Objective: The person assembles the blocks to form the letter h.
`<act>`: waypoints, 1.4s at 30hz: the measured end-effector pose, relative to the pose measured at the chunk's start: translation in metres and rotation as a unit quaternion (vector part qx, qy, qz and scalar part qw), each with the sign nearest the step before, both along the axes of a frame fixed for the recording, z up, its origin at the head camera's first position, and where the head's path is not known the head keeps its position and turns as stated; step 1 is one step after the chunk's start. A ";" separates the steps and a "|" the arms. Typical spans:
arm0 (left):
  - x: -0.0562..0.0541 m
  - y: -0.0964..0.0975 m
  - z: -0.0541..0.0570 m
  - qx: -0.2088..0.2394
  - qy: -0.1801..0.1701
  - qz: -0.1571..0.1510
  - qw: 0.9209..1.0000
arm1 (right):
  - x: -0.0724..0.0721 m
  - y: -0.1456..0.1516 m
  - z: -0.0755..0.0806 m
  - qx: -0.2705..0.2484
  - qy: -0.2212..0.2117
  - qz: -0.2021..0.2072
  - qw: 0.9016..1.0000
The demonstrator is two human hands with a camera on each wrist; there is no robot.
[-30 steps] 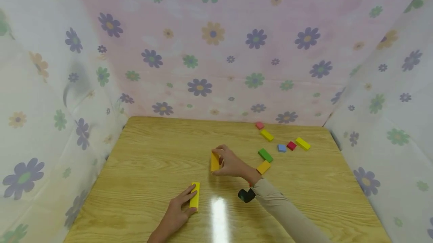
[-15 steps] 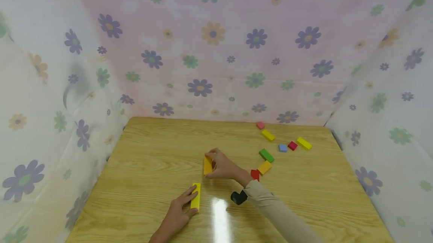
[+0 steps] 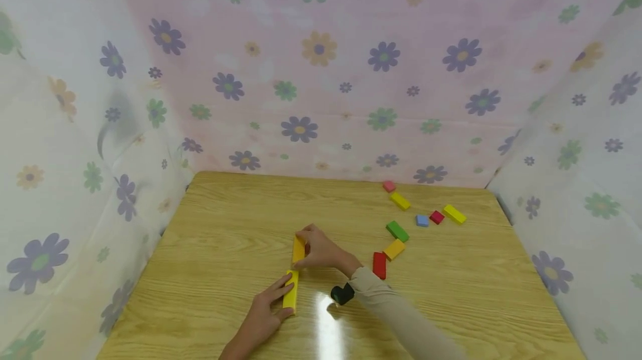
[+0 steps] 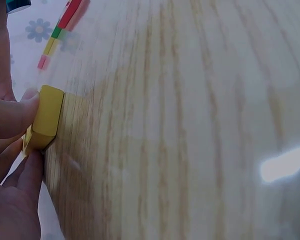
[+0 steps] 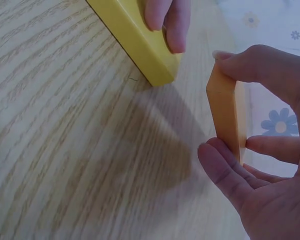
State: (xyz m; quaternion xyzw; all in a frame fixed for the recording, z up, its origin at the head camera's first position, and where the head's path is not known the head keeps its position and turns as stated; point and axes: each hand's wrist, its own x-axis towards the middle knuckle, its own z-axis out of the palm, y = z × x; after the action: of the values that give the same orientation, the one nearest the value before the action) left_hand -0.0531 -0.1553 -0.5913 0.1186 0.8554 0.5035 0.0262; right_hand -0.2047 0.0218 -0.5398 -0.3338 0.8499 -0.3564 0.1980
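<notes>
A long yellow block point(image 3: 290, 296) lies on the wooden table, its length pointing away from me. My left hand point(image 3: 263, 311) holds it, with the thumb at its near end and the fingers over its left side and top. Just beyond the far end, my right hand point(image 3: 322, 249) pinches an orange block point(image 3: 298, 249) between thumb and fingers. In the right wrist view this orange block point(image 5: 224, 112) is tilted, with a gap between it and the yellow block point(image 5: 140, 42). The left wrist view shows the yellow block's end face point(image 4: 48, 111) beside the left thumb.
On the right of the table point(image 3: 210, 226) lie a red block point(image 3: 379, 266), another orange block point(image 3: 394, 249), a green block point(image 3: 397, 230) and several smaller or yellow ones. A black object point(image 3: 343, 294) sits by the right wrist. Flowered cloth point(image 3: 321, 142) encloses the back and sides.
My right hand has carried the orange block left and slightly toward me, up to the yellow block's far end. The red block has come out from behind the right arm. My left hand stays put.
</notes>
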 end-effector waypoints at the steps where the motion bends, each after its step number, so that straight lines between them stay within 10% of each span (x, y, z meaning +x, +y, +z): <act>1: 0.000 0.000 0.000 0.000 0.000 0.001 1.000 | 0.000 -0.002 -0.001 -0.001 -0.003 -0.002 1.000; 42: -0.006 0.002 0.003 -0.039 0.047 0.005 0.998 | 0.001 -0.004 -0.013 -0.005 0.027 0.030 0.999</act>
State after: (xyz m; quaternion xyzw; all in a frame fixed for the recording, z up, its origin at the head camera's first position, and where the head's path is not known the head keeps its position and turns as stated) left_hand -0.0591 -0.1528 -0.5885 0.1371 0.8752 0.4638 -0.0114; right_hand -0.2036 0.0176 -0.5525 -0.3695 0.8426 -0.3460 0.1840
